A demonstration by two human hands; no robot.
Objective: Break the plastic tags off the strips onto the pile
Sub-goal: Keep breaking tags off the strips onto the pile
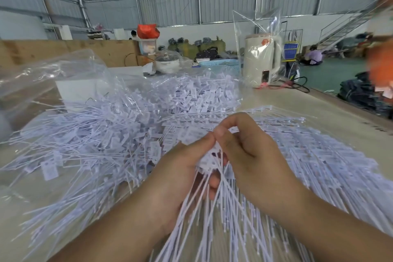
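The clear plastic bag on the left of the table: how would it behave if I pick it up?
The clear plastic bag is thin and crumpled, so probably floppy and very light. Loose tags lie over its lower part; lifting it may scatter them.

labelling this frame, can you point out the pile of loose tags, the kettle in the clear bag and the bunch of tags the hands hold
pile of loose tags (110,134), head view, middle of the heap
kettle (260,59), head view, its cream body
bunch of tags (207,160), head view, white heads between both hands
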